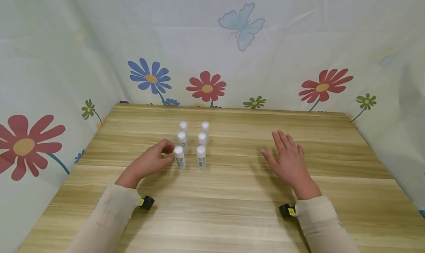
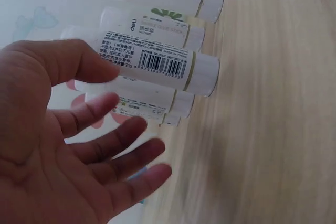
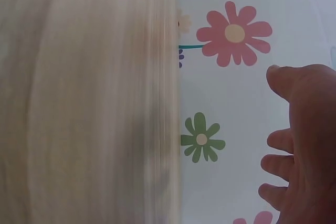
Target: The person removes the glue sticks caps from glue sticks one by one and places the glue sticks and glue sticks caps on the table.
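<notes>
Several white glue sticks stand upright on the wooden table in two columns running away from me. My left hand (image 1: 149,160) is just left of the front-left glue stick (image 1: 179,158). In the left wrist view, its thumb tip overlaps that labelled glue stick (image 2: 163,66), while the other fingers (image 2: 131,129) are spread and loosely bent below; whether skin touches it I cannot tell. The front-right glue stick (image 1: 201,158) stands a small gap away. Well to the right, my right hand (image 1: 288,162) hovers palm down with fingers extended, holding nothing.
A wood-grain table (image 1: 225,216) spreads under both hands. Behind it and at the sides hangs a white cloth (image 1: 186,35) printed with flowers and a butterfly. Small black cameras sit at the left wrist (image 1: 147,202) and right wrist (image 1: 286,211).
</notes>
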`<state>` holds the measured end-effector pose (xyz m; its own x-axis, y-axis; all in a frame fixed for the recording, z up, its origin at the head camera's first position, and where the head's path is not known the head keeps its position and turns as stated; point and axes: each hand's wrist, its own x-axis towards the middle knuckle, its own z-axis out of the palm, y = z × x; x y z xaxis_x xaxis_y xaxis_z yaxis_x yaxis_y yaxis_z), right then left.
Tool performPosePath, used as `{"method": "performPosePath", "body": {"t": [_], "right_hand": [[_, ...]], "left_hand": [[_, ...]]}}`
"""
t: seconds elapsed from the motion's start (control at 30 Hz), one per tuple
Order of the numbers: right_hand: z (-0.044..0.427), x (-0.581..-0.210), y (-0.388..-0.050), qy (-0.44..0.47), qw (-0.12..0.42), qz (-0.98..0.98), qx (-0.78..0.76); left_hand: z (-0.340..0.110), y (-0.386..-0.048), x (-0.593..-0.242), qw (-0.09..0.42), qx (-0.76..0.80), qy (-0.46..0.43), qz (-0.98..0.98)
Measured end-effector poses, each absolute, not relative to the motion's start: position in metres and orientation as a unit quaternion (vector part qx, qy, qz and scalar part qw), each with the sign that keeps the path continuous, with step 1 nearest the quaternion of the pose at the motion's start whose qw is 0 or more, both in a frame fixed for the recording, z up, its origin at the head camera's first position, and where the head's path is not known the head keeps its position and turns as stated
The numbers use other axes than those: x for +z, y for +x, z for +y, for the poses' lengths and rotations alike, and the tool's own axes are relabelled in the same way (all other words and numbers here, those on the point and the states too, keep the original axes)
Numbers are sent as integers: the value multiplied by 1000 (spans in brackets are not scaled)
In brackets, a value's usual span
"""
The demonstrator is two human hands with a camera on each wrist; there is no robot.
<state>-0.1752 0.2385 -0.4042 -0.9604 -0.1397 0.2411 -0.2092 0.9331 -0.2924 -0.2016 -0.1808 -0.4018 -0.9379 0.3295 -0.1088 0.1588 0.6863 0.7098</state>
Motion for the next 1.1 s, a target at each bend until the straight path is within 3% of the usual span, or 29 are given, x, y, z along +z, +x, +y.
{"method": "performPosePath", "body": {"t": [0.2, 0.7, 1.1], "right_hand": [[237, -405, -175, 92, 104, -978, 154], [231, -405, -172, 109, 108, -975, 162], [215, -392, -165, 164, 214, -932, 242]], "left_hand": [[-179, -200, -410, 153, 450, 148, 867], [-176, -202, -421, 165, 532, 175, 812], [-168, -196, -408, 151, 538, 186, 808]]}}
